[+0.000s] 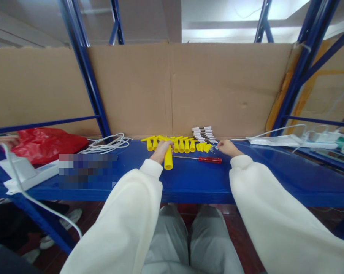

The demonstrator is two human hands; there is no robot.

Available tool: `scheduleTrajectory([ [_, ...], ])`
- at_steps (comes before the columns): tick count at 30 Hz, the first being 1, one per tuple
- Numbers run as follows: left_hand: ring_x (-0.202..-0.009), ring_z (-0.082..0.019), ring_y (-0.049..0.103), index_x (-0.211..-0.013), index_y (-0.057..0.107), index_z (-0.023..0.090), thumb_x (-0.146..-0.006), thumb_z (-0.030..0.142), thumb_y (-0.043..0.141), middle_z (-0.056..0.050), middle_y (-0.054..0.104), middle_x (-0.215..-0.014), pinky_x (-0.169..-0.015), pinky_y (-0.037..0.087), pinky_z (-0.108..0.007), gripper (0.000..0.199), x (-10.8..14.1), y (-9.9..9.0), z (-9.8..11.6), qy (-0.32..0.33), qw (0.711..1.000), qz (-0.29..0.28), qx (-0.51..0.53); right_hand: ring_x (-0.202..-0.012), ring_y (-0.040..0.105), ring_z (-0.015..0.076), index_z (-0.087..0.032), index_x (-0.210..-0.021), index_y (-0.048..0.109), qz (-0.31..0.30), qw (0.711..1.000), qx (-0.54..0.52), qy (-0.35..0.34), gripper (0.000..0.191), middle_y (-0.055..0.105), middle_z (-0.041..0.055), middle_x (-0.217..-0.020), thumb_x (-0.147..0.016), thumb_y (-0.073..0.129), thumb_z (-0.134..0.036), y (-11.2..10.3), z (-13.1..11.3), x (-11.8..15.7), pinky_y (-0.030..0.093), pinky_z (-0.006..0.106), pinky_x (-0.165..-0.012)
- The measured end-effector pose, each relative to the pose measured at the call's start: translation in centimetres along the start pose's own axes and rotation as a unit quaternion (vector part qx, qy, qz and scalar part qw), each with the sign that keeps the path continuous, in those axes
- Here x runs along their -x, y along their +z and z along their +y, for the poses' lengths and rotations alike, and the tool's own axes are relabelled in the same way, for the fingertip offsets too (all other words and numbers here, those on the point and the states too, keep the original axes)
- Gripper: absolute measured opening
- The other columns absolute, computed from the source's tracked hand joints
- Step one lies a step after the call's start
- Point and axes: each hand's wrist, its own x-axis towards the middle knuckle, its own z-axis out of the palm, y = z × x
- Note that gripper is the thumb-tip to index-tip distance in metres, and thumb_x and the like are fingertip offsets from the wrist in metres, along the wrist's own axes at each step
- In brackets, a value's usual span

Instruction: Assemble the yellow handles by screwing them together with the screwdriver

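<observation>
A person in cream sleeves works at a blue tabletop (pixel 194 180), left hand (pixel 159 150) gripping a yellow tube (pixel 168 161) whose open, wider end points back toward the wearer. The right hand (pixel 228 148) is poised at the far side of the tabletop with its fingers curled together, just beside a scatter of tiny pieces (pixel 214 148); whether anything is pinched there cannot be told. The held tube is in front of a row of yellow tubes (pixel 181 146), which stand side by side near the back edge. To the right of the row lie small yellow blocks (pixel 207 148), and behind them a stack of white-and-dark strips (pixel 204 136). A screwdriver (pixel 210 160) with a red handle lies crosswise between the two hands, its shaft pointing toward the held tube. Cardboard (pixel 137 87) walls off the back. At left are a coiled white cable (pixel 109 145), a red bag (pixel 50 142) and a white power strip (pixel 36 179); at right, a flat white packet (pixel 274 140) lies near the cardboard.
</observation>
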Motion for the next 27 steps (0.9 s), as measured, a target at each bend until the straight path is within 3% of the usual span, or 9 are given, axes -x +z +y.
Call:
scheduleTrajectory([
  [3,-0.039,-0.013,0.049,-0.084,0.064,0.014,-0.067,0.006,0.055,0.001,0.055,-0.048,-0.047,0.044,-0.027,0.021,0.2,0.0,0.2,-0.027,0.999,0.017,-0.009,-0.08,0.071,0.0194,-0.013,-0.073,0.078,-0.062,0.997,-0.029,-0.046,0.021,0.077,0.0059,-0.078,-0.075,0.057,-0.01,-0.1,0.2,0.1,0.051,0.021,-0.073],
  [5,-0.039,-0.013,0.049,-0.088,0.065,0.013,-0.067,0.005,0.055,0.0,0.058,-0.051,-0.047,0.045,-0.027,0.024,0.5,0.1,0.4,-0.032,0.999,0.02,-0.019,-0.08,0.071,0.0186,-0.014,-0.07,0.078,-0.076,0.995,-0.034,-0.057,0.024,0.077,0.0053,-0.079,-0.073,0.055,-0.007,0.0,0.2,0.2,0.051,0.02,-0.076],
  [10,-0.037,-0.011,0.049,-0.092,0.064,0.011,-0.07,0.003,0.058,0.0,0.062,-0.06,-0.045,0.044,-0.026,0.025,0.9,0.2,0.5,-0.021,0.999,0.013,-0.045,-0.094,0.072,0.019,-0.015,-0.079,0.08,-0.064,0.996,-0.012,-0.062,0.032,0.079,0.0063,-0.096,-0.073,0.051,-0.002,0.5,-0.1,0.2,0.051,0.021,-0.087],
  [15,-0.044,-0.014,0.058,-0.092,0.065,0.012,-0.072,0.004,0.061,-0.001,0.062,-0.062,-0.046,0.047,-0.024,0.022,1.1,0.2,0.4,-0.014,0.997,-0.009,-0.07,-0.103,0.07,0.0191,-0.017,-0.088,0.08,-0.053,0.995,0.002,-0.082,0.037,0.078,0.0052,-0.102,-0.074,0.049,-0.001,1.0,0.3,-0.3,0.05,0.024,-0.096],
  [21,-0.046,-0.009,0.057,-0.095,0.062,0.01,-0.074,-0.003,0.061,-0.002,0.067,-0.073,-0.05,0.051,-0.021,0.025,1.3,0.6,0.3,0.016,0.995,-0.071,-0.065,-0.103,0.071,0.0195,-0.018,-0.086,0.08,-0.058,0.995,-0.013,-0.075,0.036,0.078,0.0047,-0.104,-0.074,0.051,-0.001,1.3,0.5,-0.5,0.05,0.024,-0.096],
  [27,-0.049,-0.009,0.058,-0.11,0.047,0.012,-0.078,-0.004,0.063,-0.003,0.067,-0.086,-0.049,0.052,-0.022,0.039,1.1,0.8,-0.5,0.034,0.997,-0.047,-0.043,-0.1,0.071,0.0195,-0.016,-0.09,0.08,-0.024,0.998,-0.015,-0.063,0.036,0.078,0.007,-0.103,-0.076,0.05,-0.001,1.1,0.2,-0.3,0.051,0.023,-0.094],
])
